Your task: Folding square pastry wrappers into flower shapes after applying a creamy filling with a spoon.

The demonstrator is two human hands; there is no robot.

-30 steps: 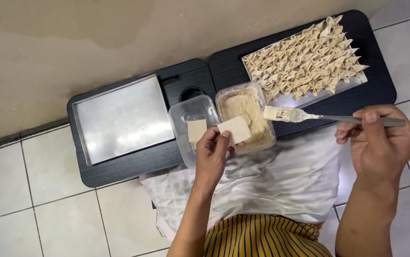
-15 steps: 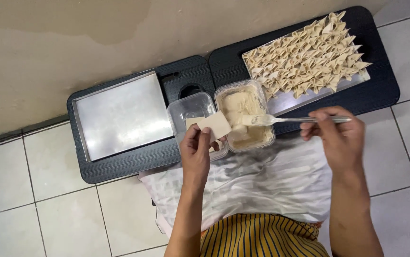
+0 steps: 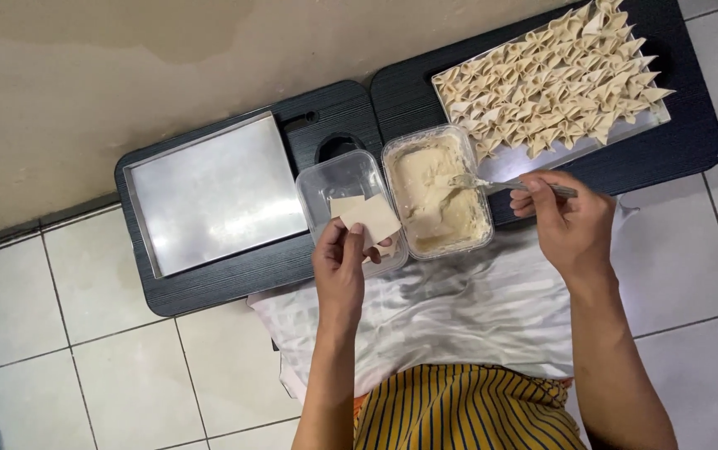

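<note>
Between the fingertips of the left hand (image 3: 342, 265), pinched tight, sits a square dough wrapper (image 3: 370, 218), held just above the clear tub (image 3: 325, 187) of spare wrappers. Right of that grip, the right hand (image 3: 571, 223) is clamped on a fork (image 3: 509, 184), tines in the tub of pale filling (image 3: 440, 200). Beyond it lies a tray of folded dumplings (image 3: 555, 77).
</note>
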